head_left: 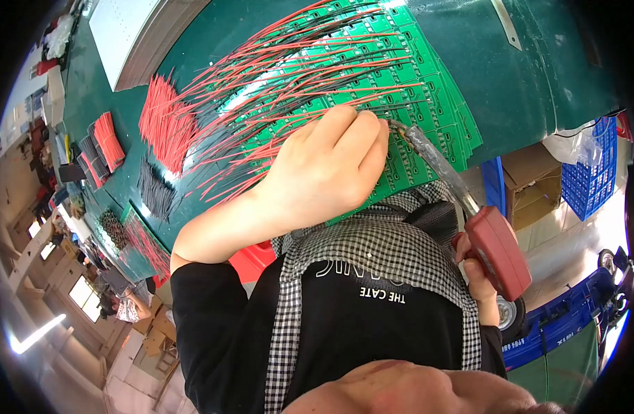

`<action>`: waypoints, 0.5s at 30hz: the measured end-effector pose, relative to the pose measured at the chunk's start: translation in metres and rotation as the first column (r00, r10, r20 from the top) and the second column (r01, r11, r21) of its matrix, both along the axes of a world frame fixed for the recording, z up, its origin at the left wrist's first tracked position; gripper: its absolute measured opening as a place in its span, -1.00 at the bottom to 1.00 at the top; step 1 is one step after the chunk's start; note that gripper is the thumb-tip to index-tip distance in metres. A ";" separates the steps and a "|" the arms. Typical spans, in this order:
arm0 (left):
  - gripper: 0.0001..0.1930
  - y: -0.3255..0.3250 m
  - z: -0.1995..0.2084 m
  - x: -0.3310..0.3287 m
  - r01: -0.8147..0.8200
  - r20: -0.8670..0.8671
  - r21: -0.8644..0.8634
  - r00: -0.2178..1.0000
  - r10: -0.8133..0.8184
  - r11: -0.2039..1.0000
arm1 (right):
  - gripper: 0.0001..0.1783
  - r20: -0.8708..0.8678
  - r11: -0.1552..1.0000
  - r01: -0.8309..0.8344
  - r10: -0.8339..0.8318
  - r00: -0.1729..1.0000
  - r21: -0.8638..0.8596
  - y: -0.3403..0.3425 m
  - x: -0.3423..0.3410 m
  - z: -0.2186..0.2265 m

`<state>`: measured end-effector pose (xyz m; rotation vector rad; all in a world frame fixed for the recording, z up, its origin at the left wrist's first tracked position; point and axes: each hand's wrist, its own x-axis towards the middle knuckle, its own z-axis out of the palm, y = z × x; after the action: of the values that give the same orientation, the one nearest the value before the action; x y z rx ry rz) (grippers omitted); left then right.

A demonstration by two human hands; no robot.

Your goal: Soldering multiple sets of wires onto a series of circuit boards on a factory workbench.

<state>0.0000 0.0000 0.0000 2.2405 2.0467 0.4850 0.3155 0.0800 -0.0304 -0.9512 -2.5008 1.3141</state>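
I have the left hand curled over the green circuit boards at the table's near edge, its grip hidden; the right hand grasps the soldering iron. Many rows look wired; loose red wires remain, left of the boards.

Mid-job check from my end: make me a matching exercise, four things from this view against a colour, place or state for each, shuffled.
Things:
1. circuit boards
2. soldering tool
3. apron
4. plastic crate

Descriptions:
A. black-and-white checks
B. blue, with latticed sides
C. held in the right grip
D. green, partly covered by red and black wires

Right pairs: 1-D, 2-C, 3-A, 4-B
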 end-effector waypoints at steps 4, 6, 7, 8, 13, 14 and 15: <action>-0.65 0.001 -0.002 -0.001 0.013 -0.010 0.018 1.000 -0.013 1.000 | -0.29 -0.171 0.974 0.039 -0.078 0.982 -0.222 0.006 -0.010 0.007; -0.65 0.002 -0.003 -0.001 0.016 -0.017 0.033 1.000 -0.015 0.999 | -0.28 -0.170 0.977 0.047 -0.083 0.982 -0.207 0.003 -0.011 0.008; -0.66 0.003 -0.003 -0.001 0.020 -0.029 0.038 0.999 -0.019 0.999 | -0.26 -0.152 0.917 0.138 -0.208 0.966 -0.375 -0.002 -0.012 0.010; -0.66 0.003 -0.002 -0.001 0.025 -0.034 0.041 0.999 -0.023 0.999 | -0.23 -0.107 0.818 0.224 -0.326 0.939 -0.530 -0.005 -0.012 0.013; -0.66 0.003 -0.001 0.000 0.018 -0.069 0.047 0.997 -0.015 0.999 | -0.14 -0.135 0.735 0.213 -0.382 0.914 -0.643 0.003 -0.029 0.022; -0.67 0.003 0.000 0.000 0.011 -0.076 0.020 0.997 -0.009 1.000 | -0.12 -0.127 0.639 0.248 -0.481 0.867 -0.729 0.002 -0.034 0.025; -0.67 0.004 0.001 0.000 0.011 -0.078 0.020 0.997 -0.009 1.000 | -0.12 -0.129 0.638 0.246 -0.482 0.867 -0.730 0.002 -0.033 0.025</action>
<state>-0.0003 0.0040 0.0014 2.3156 2.0747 0.4257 0.2828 0.0824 -0.0054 -1.1760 -1.4273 2.0902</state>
